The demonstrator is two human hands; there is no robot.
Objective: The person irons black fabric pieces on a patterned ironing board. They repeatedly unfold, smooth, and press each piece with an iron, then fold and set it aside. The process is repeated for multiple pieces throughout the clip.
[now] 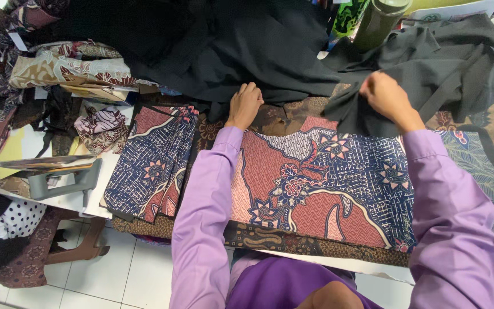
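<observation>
A red and navy patterned batik panel (315, 189) lies flat on the table in front of me, between my purple sleeves. My left hand (244, 105) rests fingers curled on the brown patterned cloth at the panel's far edge, against the heap of black fabric (241, 51). My right hand (385, 96) pinches a fold of dark grey cloth (430, 63) and holds it up just above the panel's far right corner.
A stack of cut batik pieces (152, 163) lies left of the panel. More patterned cloth and paper are piled at the far left (70, 68). A dark green bottle (379, 22) stands at the back. A grey tool (64, 180) sits at the table's left edge, tiled floor below.
</observation>
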